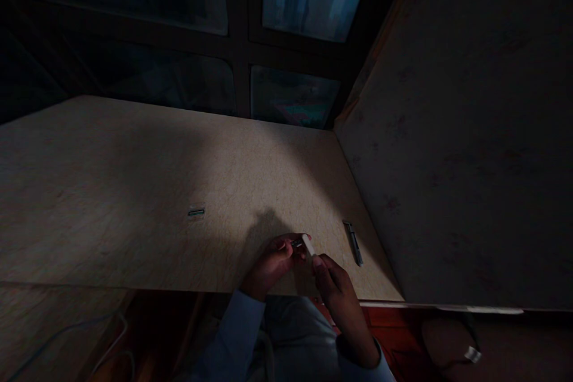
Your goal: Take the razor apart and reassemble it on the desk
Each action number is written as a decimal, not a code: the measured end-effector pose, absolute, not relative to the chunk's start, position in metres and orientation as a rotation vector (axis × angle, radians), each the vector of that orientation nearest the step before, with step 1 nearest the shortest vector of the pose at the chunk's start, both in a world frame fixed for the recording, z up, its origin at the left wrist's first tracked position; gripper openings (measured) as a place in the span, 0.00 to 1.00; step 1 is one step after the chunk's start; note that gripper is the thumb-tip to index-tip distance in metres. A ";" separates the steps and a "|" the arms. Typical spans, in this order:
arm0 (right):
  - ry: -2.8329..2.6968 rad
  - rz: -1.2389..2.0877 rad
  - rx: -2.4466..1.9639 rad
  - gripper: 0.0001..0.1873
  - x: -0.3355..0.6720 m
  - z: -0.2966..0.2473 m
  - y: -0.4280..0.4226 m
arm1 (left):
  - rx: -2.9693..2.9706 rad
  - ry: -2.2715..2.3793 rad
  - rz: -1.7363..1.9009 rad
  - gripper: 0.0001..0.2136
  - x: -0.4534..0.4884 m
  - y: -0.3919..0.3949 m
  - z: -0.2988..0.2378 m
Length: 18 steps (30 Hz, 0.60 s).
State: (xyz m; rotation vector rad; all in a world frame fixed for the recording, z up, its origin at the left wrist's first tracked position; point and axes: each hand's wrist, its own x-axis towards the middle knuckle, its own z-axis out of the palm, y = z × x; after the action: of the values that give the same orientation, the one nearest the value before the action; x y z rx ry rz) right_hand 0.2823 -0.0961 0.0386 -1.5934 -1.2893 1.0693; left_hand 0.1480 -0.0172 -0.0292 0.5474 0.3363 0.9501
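Observation:
Near the front edge of the pale tabletop (233,173), my two hands meet in dim light. My left hand (275,259) has its fingers curled around a small dark, partly shiny piece (296,243), too small to name. Between thumb and fingers of my right hand (333,280) is a slim white stick (308,245) with a rounded end. Its tip points up and left, close beside the dark piece; whether they touch I cannot tell. A dark, slim tool with a short crosspiece at its top (353,243) lies on the table right of my right hand.
A small dark strip in a clear wrapper (196,212) lies left of my hands. Dark-framed windows (293,83) run along the back, and a patterned wall (456,161) borders the right. Pale cables (107,319) hang at lower left.

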 end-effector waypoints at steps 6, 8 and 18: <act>-1.326 1.001 -1.662 0.26 0.282 0.042 -0.097 | 0.558 0.336 0.961 0.17 0.148 -0.016 -0.035; -1.351 0.951 -1.686 0.26 0.280 0.043 -0.098 | 0.551 0.348 0.959 0.17 0.148 -0.016 -0.035; -1.392 0.836 -1.668 0.25 0.279 0.044 -0.098 | 0.506 0.348 0.979 0.20 0.150 -0.017 -0.037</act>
State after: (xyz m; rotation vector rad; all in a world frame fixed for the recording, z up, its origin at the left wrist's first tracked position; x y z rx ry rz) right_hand 0.2794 -0.0979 0.0443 -1.6677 -1.3915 0.8357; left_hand 0.1497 -0.0166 -0.0370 0.5061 0.3479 0.9792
